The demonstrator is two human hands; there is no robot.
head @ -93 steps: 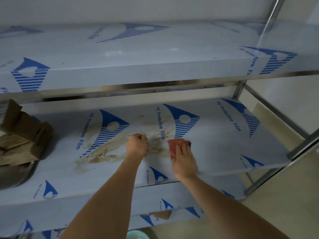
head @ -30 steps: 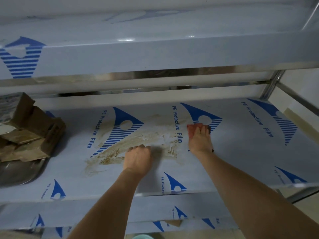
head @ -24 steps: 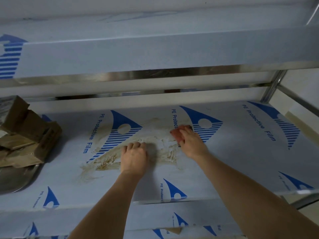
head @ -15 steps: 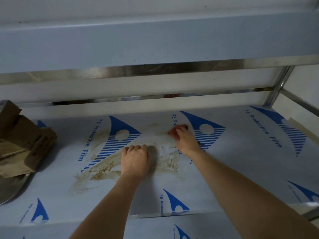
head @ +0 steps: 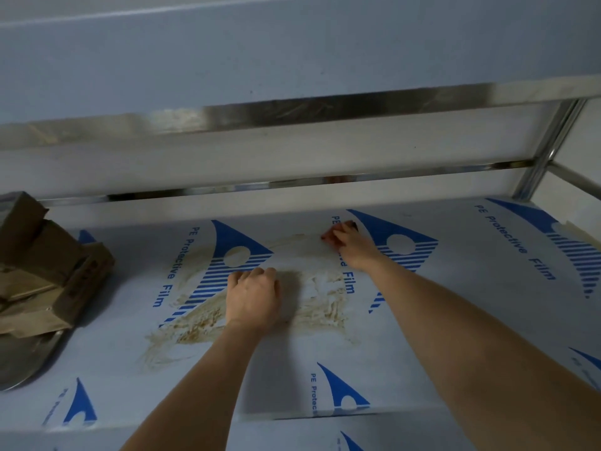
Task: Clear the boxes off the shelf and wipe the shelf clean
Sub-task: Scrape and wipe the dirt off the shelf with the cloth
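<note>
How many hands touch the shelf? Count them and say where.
2. The left hand rests on the brown smear mid-shelf; the right hand presses a red cloth farther back. None looks hidden.
</note>
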